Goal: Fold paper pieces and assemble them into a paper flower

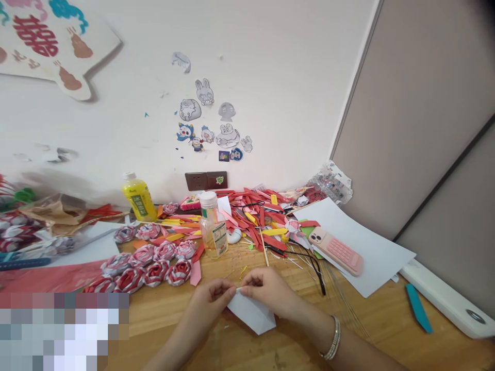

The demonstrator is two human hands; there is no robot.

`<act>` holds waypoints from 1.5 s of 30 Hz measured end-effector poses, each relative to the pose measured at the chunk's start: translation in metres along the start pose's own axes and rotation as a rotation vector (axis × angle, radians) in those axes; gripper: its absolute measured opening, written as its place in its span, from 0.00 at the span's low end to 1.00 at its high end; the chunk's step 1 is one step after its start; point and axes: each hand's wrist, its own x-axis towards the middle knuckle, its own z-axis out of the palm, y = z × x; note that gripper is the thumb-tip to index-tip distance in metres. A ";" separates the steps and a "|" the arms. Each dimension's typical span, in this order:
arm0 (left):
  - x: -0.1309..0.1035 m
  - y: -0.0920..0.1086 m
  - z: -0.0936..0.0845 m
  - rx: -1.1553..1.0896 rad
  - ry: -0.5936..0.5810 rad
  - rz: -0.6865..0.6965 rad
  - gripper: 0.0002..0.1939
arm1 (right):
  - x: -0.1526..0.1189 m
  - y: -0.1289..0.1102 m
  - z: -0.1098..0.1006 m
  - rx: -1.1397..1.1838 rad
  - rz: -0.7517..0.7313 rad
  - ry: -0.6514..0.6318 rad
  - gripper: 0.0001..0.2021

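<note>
Left hand (216, 298) and right hand (268, 289) meet fingertip to fingertip, each pinching the upper edge of a piece of white paper (256, 315) between thumb and forefinger; the paper slants down toward the person, just above the front part of the wooden table (178, 330). A beaded bracelet (331, 337) circles the right wrist. Just beyond the hands, a thin stick (264, 248) points toward a heap of red, pink and yellow paper strips (253, 226). A clear jar with a white lid (209, 232) stands upright near rows of folded paper roses (144, 255) on the left. To the right, a pink-cased phone (340, 252) lies on a white sheet (371, 263), and a teal strip (418, 307) lies nearer the person. Farther back, a yellow drink bottle (139, 200) stands near the wall (278, 77).
</note>
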 end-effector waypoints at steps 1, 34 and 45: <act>0.000 0.001 0.000 -0.005 -0.003 -0.006 0.15 | 0.000 0.000 0.000 -0.001 0.000 -0.005 0.04; -0.004 0.001 -0.001 0.046 -0.036 0.049 0.15 | -0.004 -0.009 -0.001 -0.175 -0.127 0.015 0.06; -0.011 0.001 0.004 0.272 0.024 0.225 0.14 | -0.004 -0.010 -0.001 -0.271 -0.173 -0.010 0.08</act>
